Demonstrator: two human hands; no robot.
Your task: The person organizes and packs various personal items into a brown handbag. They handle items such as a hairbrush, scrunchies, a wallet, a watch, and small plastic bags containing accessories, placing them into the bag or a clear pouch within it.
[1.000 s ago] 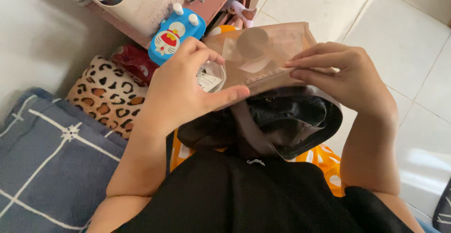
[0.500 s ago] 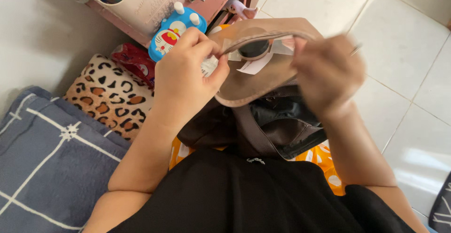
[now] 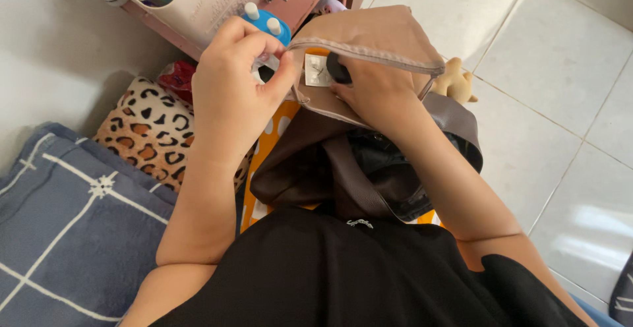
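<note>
Head view: my left hand [image 3: 227,89] pinches the tan pouch [image 3: 369,37] open at its rim; my right hand [image 3: 376,93], reaching inside, grips a small black round item [image 3: 337,68], not yet out.

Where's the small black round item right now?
Head view, top centre: the black round item is inside the open tan pouch, at the right hand's fingertips.

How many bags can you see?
2: a tan pouch held open by the left hand, with the right hand inside, and a dark brown bag in the lap beneath. Others may be hidden.
</note>
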